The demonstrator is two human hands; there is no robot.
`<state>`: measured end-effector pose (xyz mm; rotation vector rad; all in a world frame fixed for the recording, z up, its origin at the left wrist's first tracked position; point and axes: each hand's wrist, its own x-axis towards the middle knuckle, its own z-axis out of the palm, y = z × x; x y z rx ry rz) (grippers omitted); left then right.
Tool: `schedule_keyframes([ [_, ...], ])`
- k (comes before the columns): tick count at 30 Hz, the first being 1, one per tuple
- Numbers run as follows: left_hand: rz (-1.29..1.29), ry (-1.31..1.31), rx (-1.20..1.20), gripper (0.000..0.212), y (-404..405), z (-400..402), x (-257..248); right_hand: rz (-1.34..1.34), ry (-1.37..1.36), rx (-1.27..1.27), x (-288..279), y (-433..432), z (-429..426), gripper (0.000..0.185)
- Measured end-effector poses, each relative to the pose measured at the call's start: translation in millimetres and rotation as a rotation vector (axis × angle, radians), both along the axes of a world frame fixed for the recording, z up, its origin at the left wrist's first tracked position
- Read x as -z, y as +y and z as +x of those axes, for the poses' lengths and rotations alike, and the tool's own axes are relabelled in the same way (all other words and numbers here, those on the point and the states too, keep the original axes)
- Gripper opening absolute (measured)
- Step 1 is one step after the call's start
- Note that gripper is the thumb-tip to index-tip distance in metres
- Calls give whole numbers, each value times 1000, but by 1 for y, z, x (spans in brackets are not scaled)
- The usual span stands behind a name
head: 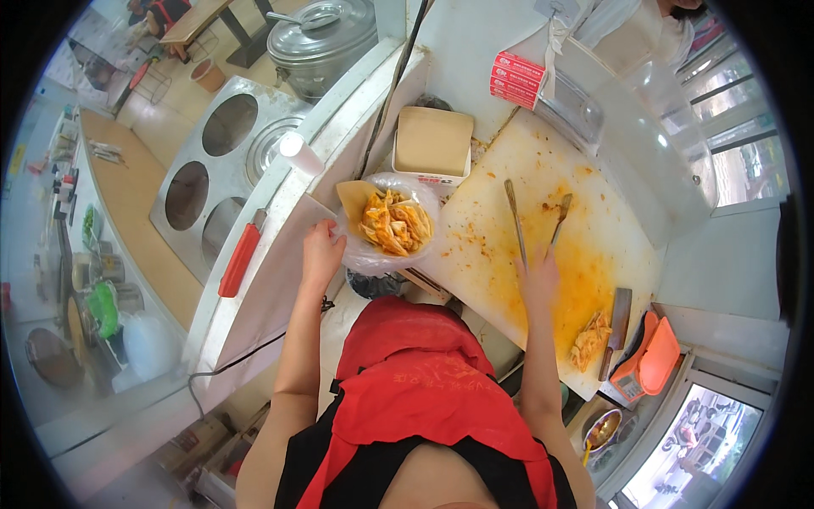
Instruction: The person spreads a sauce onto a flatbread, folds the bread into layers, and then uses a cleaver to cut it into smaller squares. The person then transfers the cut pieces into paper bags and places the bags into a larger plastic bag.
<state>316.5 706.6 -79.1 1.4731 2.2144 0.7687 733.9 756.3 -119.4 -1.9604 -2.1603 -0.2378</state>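
My left hand (323,249) is at the left edge of a plastic-lined bowl (423,251); whether its fingers pinch the plastic is unclear. The bowl holds brown paper (350,197) and orange-sauced pieces of flatbread (391,223). My right hand (539,277), slightly blurred, grips metal tongs (520,223), their two arms spread apart with nothing between the tips. The tongs are over a sauce-stained white cutting board (496,254). Another piece of sauced flatbread (591,341) lies at the board's lower right, beside a cleaver (617,331).
A box of brown paper sheets (435,141) stands behind the bowl. On the left ledge are a red-handled knife (240,261) and white cups (301,154). Orange scoops (658,356) sit right of the cleaver. A person (668,32) is beyond the partition at upper right.
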Motion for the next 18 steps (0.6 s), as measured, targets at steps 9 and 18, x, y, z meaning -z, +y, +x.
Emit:
schedule_keyframes([
  [9,-221,260,31,21,5,-5,-21,-534,485,-382,-67,90,-210,28],
  [18,320,-1050,-161,18,-13,-20,-78,-816,1296,-368,-147,82,-172,18],
])
